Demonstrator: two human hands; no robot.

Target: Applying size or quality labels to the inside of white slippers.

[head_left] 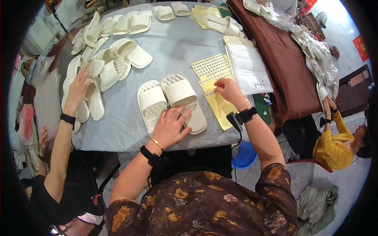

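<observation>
So there's a pair of cream slide slippers [171, 100] sitting side by side on the grey worktop [118, 129], right in front of the person, toes pointing away from them. The left hand [170, 126] lies flat on the near end of the pair, fingers [185, 117] loosely spread and resting across the heel of the right-side slipper, not gripping anything. The right hand [228, 89] is just beside the slippers, over a yellow sticker sheet [218, 104], with thumb and forefinger pressed together on a small label strip [210, 93] at the sheet's top edge. Another sheet covered in little rows of stickers [210, 65] lies just past that, touching a flat white plastic bag [247, 67] with a yellow sheet under its far end. Both wrists have dark bands, and the right one carries a small black device. Over on the left a co-worker's hand [78, 84] rests on a heap of the same cream slippers [98, 67], more of them lined up along the far edge. Off to the right there's a brown-covered table [283, 67] with clear bags piled on it.
</observation>
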